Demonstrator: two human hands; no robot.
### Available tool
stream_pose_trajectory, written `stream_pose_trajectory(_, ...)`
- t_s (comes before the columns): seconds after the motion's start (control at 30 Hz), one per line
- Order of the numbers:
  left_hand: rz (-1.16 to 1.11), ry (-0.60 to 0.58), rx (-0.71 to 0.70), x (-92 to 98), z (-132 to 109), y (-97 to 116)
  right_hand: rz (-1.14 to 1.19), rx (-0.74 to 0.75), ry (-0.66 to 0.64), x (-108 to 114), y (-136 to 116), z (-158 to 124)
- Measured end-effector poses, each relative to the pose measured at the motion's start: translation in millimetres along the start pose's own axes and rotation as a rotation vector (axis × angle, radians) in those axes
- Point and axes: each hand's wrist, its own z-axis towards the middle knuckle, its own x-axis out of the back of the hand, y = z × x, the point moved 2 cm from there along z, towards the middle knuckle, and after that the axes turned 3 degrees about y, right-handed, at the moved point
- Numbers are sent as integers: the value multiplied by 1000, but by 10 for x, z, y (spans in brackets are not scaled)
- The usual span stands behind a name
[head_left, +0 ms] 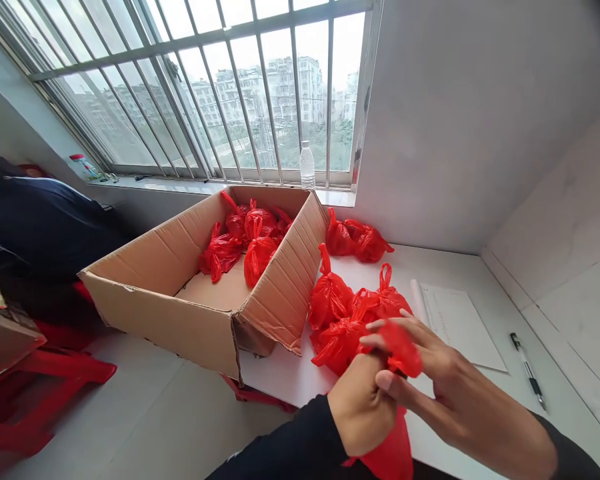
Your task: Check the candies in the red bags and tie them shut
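Note:
A red plastic bag [389, 445] hangs low over the table's front edge, with my left hand [364, 407] closed in a fist around its gathered neck. The blurred top of the bag sticks up above that fist. Around this top my right hand [437, 373] has its fingers and thumb, the thumb lying against my left hand. What fills the bag is hidden. Just beyond my hands stand several tied red bags [333, 297] in a cluster on the white table.
A large open cardboard box [165, 313] at the left holds more tied red bags [260, 253]. Two red bags [355, 238] lie by the wall. Paper [463, 327] and a pen [527, 370] rest at right. A plastic bottle [307, 167] stands on the sill. A dark-clothed person [40, 220] is at left.

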Motion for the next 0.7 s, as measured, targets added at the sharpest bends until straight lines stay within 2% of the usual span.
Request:
stream_pose_trajectory(0.1, -55, -58, 110, 129, 43, -36, 46, -136, -28, 46, 244, -55)
stream_pose_trajectory(0.2, -122, -95, 194, 222, 68, -64, 151, -182, 2, 72, 351, -60)
stream_pose_trajectory(0.43, -210, -140, 266, 344, 125, -116, 285, -49, 94, -34, 325, 16)
stream_pose_trajectory(0.57, -219, -132, 280, 353, 87, -134, 316, -86, 144, -77, 328, 33)
stream_pose_trajectory(0.7, -206, -90, 262, 394, 74, -145, 332, -199, 231, -63, 375, -10)
